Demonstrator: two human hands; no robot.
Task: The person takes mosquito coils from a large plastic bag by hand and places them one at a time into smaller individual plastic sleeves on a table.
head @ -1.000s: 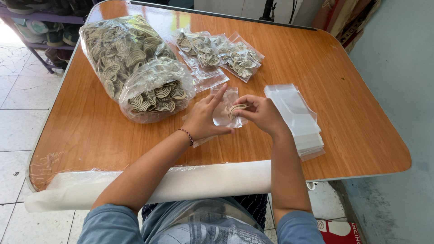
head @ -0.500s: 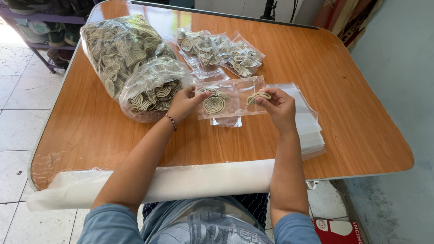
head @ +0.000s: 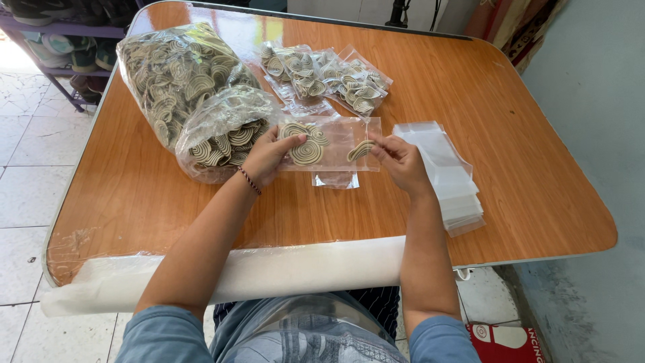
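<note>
Seen from a head-worn camera, looking down over blue sleeves and lap. Nearest, along the worktop's front edge: a long roll of clear film [head: 269,272], lying crosswise from 9 to 3 o'clock. Beyond it, wood-grain worktop [head: 537,195], rounded at the corners.

At centre, held just above the worktop between both hands: a small clear pouch [head: 336,138], flat and stretched, long axis running left to right, 9 to 3 o'clock. Left hand [head: 269,156], wrist ringed by a beaded bracelet [head: 250,181], closed on the pouch's left end, thumb over the top face, fingers beneath. Right hand [head: 401,161] pinched shut on the pouch's right end, fingertips meeting at a leaf-shaped woven piece [head: 361,150] lying aslant, tip toward 2 o'clock. Inside the pouch's left half, round spiral woven pieces [head: 306,149] in cream and green, flat side up. Just below the pouch, at 6 o'clock from it, a scrap of clear plastic [head: 336,179] on the wood.

At 3 o'clock from the right hand, a stack of empty clear pouches [head: 447,175], long axis running toward 11 o'clock. At 9 to 10 o'clock from the left hand, and touching it, a bulging clear bag [head: 222,131] of loose spiral pieces; behind it, toward 11 o'clock, a larger bag [head: 175,74] of the same. Farthest, at 12 o'clock, several filled small pouches [head: 322,77] overlapping in a loose fan.
</note>
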